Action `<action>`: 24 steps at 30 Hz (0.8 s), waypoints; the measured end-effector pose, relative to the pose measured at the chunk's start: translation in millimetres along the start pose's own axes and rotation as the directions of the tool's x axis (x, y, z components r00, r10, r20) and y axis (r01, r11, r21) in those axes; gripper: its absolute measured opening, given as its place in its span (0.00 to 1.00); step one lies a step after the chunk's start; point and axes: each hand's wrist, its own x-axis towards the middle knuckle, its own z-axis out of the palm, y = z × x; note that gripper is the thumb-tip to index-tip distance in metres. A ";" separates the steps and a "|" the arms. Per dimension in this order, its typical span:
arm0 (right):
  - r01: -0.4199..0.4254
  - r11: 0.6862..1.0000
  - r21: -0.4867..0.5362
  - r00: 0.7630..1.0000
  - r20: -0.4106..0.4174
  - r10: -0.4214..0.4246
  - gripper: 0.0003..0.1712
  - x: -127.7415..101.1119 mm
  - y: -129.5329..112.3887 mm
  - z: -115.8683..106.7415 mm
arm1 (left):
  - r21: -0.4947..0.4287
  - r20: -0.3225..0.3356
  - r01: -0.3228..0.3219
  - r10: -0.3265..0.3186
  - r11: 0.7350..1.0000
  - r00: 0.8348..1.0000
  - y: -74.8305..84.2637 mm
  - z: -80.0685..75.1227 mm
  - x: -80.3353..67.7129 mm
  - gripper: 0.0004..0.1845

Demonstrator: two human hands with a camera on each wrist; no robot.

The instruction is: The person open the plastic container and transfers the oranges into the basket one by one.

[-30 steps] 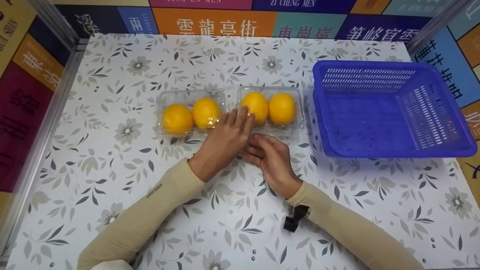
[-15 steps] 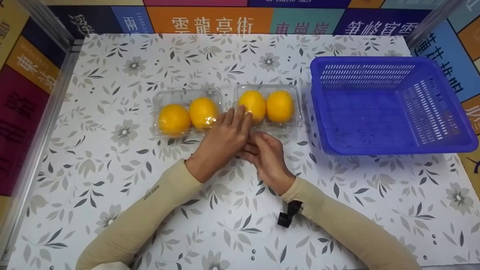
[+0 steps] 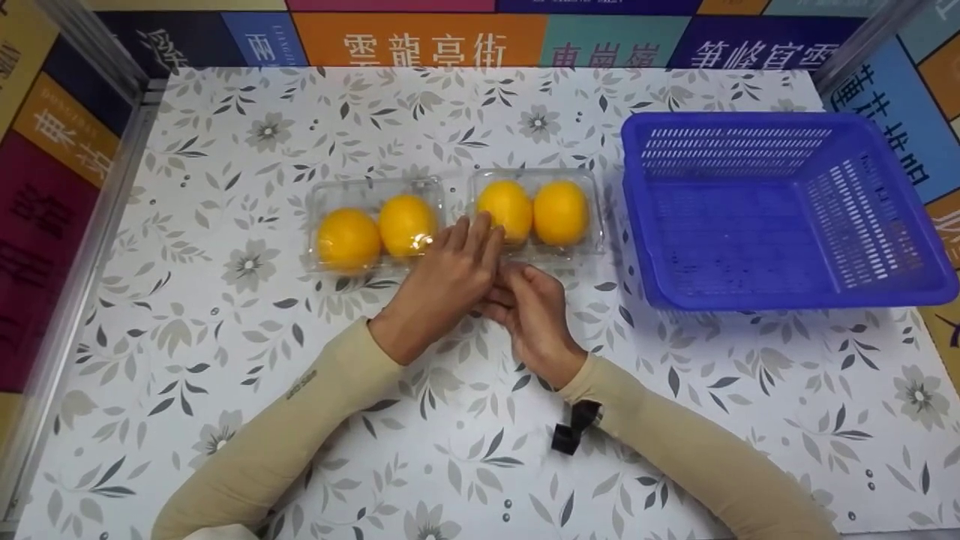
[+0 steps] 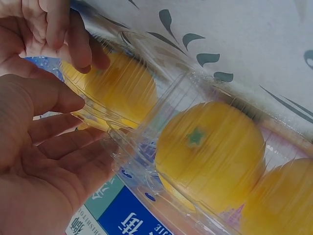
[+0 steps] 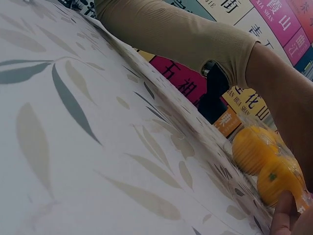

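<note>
We see a table [image 3: 225, 135] covered in a white sheet printed with grey leaves and flowers, filling most of the head view. Metal rails run down the upper left and upper right corners. Coloured panels with Chinese characters wall the space along the top edge and both sides; on the orange panel at top centre we read 雲龍亭街. Other panels carry partly cut characters, and the Latin lettering at the very top edge is cropped too far for us to read.

At centre frame lie two clear plastic boxes side by side, each with two oranges: the left box [image 3: 330, 195] and the right box [image 3: 592, 217]. Our left hand [image 3: 450, 281] lies with its fingers stretched out flat, tips at the seam between the boxes, touching the near left corner of the right box. In the left wrist view its fingers [image 4: 73, 142] lie against the clear rim. Our right hand [image 3: 532, 311] sits just below, fingers curled at the near edge of the right box; whether it truly grips the rim, we cannot tell.

A blue basket [image 3: 787, 296] stands at the right of the frame, just beside the right box.
</note>
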 end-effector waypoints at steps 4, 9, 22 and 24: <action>0.021 1.000 0.003 1.000 -0.011 -0.021 0.13 1.2 2.3 1.0 | 0.007 -0.009 -0.008 0.008 1.000 1.000 -0.2 0.4 -0.3 0.18; 0.027 1.000 0.003 0.999 -0.019 -0.027 0.13 1.9 3.3 4.3 | -0.008 -0.009 -0.012 0.012 1.000 1.000 -0.6 0.2 -0.7 0.18; 0.028 1.000 -0.010 0.998 -0.049 -0.029 0.12 3.1 8.4 11.8 | -0.006 -0.012 -0.016 0.016 1.000 1.000 -0.3 0.9 -0.2 0.19; 0.029 1.000 -0.008 0.998 -0.057 -0.029 0.12 3.0 9.2 12.8 | -0.004 -0.010 -0.019 0.019 1.000 1.000 -0.4 0.8 -0.4 0.19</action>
